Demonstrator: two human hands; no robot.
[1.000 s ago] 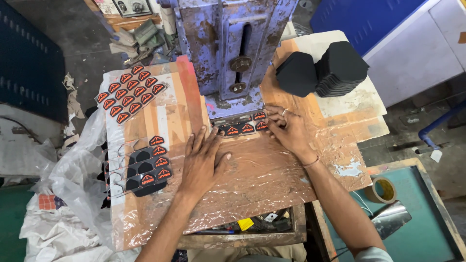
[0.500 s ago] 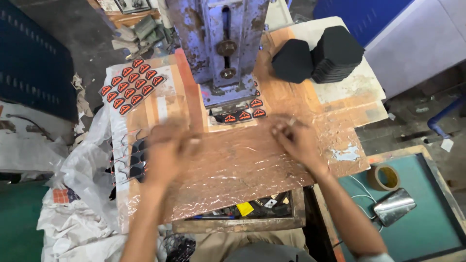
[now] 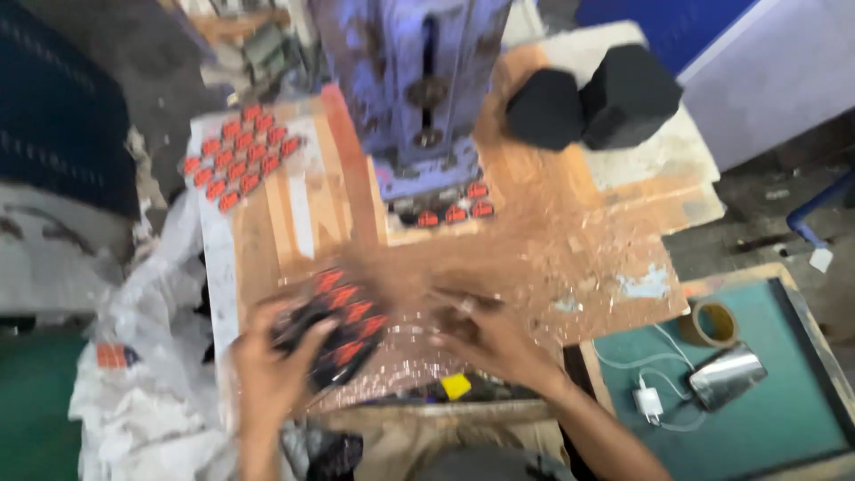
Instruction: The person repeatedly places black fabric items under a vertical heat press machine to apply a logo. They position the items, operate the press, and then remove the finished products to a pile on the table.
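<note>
Film-covered workbench (image 3: 570, 258) — black sheet of red badges (image 3: 334, 325) is grasped by left hand (image 3: 267, 379); beside it, right hand (image 3: 490, 343) is blurred — grip undeterminable.

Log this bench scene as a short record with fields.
Left hand: holding a dark sheet of red-and-black patches
Right hand: on the clear plastic bench cover, blurred
Machine: blue press, three patches at its base
Far left: sheet of red patches
Far right: two black stacks
Side table: tape roll, phone, charger
</note>
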